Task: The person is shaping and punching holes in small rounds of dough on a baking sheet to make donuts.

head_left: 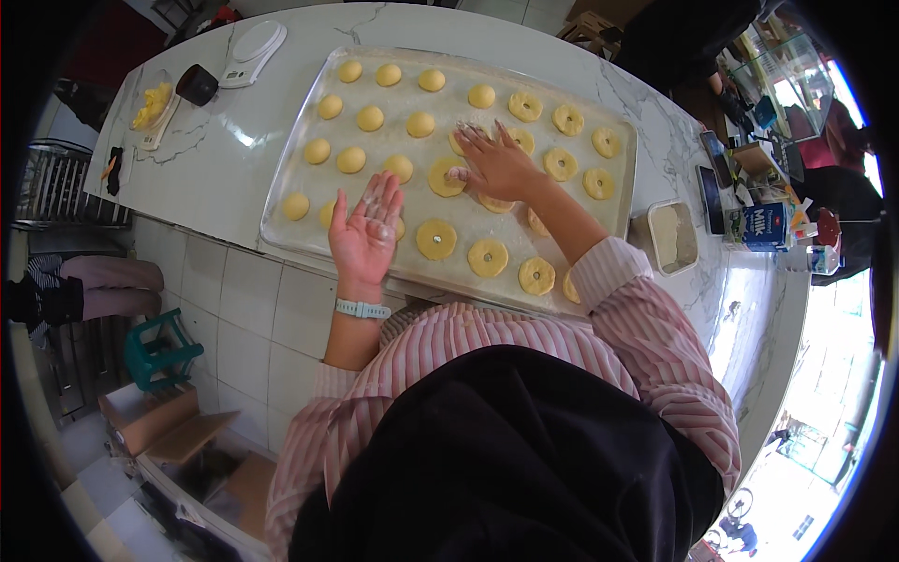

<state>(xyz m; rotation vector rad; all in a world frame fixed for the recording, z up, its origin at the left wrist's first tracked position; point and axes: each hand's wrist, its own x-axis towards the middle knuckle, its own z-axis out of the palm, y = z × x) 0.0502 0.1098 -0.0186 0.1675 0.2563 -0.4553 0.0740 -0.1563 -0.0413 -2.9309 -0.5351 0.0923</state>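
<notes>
A large metal tray [298,140] holds several rows of pale yellow dough: round balls [370,118] mostly on the left, flattened rings with small holes [560,165] on the right. My right hand [498,167] lies palm down over the upper middle of the tray, fingers spread and floury, covering some dough pieces; a flattened round [443,183] is beside its thumb. My left hand [367,225] is held palm up at the tray's lower left, fingers extended with white powder on them, nothing held, partly hiding dough behind it.
The marble counter [178,169] carries a white scale [253,54], dark cup [198,84], bowl of yellow pieces [152,108], powder container [672,234], phones and blue carton [757,228]. A seated person [108,286], green stool [161,351] and cardboard boxes [150,421] are left; another person [698,37] stands top right.
</notes>
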